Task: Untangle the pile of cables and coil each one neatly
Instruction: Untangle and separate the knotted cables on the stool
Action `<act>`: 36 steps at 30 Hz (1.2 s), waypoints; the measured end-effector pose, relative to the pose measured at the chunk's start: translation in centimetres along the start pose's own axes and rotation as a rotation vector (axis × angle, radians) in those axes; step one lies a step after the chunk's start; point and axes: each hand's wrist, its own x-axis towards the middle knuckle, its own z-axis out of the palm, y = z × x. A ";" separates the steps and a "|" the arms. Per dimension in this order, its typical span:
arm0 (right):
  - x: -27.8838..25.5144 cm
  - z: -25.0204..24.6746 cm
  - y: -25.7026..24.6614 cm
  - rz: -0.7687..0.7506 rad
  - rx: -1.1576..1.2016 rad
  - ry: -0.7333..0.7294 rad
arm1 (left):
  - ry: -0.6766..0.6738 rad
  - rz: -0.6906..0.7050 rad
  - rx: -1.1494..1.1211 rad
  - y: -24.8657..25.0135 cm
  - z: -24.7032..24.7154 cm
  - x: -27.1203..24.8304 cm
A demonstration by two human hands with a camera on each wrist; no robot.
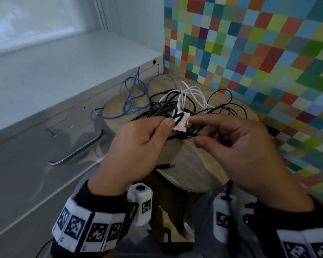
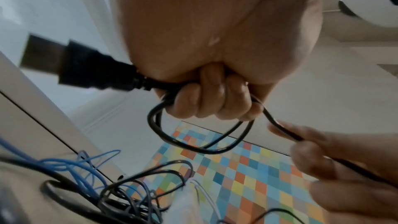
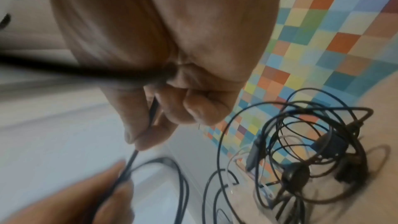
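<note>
black cable [image 2: 200, 147] partly looped, tangled black, white, blue cables [image 1: 175, 103] on table

Both hands [image 1: 136, 144] [image 1: 244, 146] raised, fingers curled

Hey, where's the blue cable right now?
In the head view the blue cable lies at the far left of the round wooden table, beside the white cabinet, left of the black and white tangle, untouched by either hand.

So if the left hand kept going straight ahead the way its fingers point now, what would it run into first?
Probably the right hand, whose fingertips nearly face it, pinching the same thin black cable that the left hand grips. The tangled cable pile lies beyond; depth unclear.
</note>
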 end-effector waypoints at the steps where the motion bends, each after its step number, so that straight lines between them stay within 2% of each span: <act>1: -0.1 -0.5 0.0 -0.005 0.001 0.015 | 0.013 -0.035 -0.025 -0.4 -0.3 0.1; 3: -0.2 -1.6 0.0 -0.007 -0.018 0.035 | 0.026 -0.117 -0.153 -1.2 -1.0 0.2; 5: -0.3 -2.2 0.2 -0.019 -0.106 0.038 | 0.024 -0.193 -0.375 -1.4 -1.6 0.2; 8: -0.1 -2.4 0.3 -0.039 -0.253 0.052 | -0.065 -0.273 -0.684 -1.4 -2.4 0.1; 10: 0.1 -2.4 0.5 -0.084 -0.361 0.095 | -0.191 -0.247 -0.792 -1.5 -2.6 0.0; 12: 0.5 -2.3 0.6 -0.133 -0.460 0.136 | -0.268 -0.165 -0.830 -1.3 -2.5 -0.1; 15: 0.7 -2.3 0.9 -0.153 -0.474 0.216 | -0.216 -0.172 -0.861 -1.1 -2.1 -0.1; 18: 0.7 -1.5 1.1 -0.118 -0.337 0.284 | -0.101 -0.253 -0.932 -0.8 -1.9 0.2; 20: 0.7 -0.4 1.0 -0.077 -0.198 0.307 | -0.082 -0.276 -1.024 -0.4 -1.7 0.2; 24: 0.8 1.4 0.6 -0.021 0.096 0.310 | -0.152 -0.276 -1.269 -0.1 -1.8 0.1; 28: 0.6 3.1 -0.6 0.012 0.388 0.218 | -0.238 -0.211 -1.422 -0.3 -1.5 0.0; 31: 0.6 4.5 -0.6 0.066 0.517 0.184 | -0.187 -0.192 -1.370 0.3 -1.0 0.0; 36: 0.8 5.4 0.1 0.104 0.616 0.250 | -0.073 -0.169 -1.170 0.5 -0.4 0.1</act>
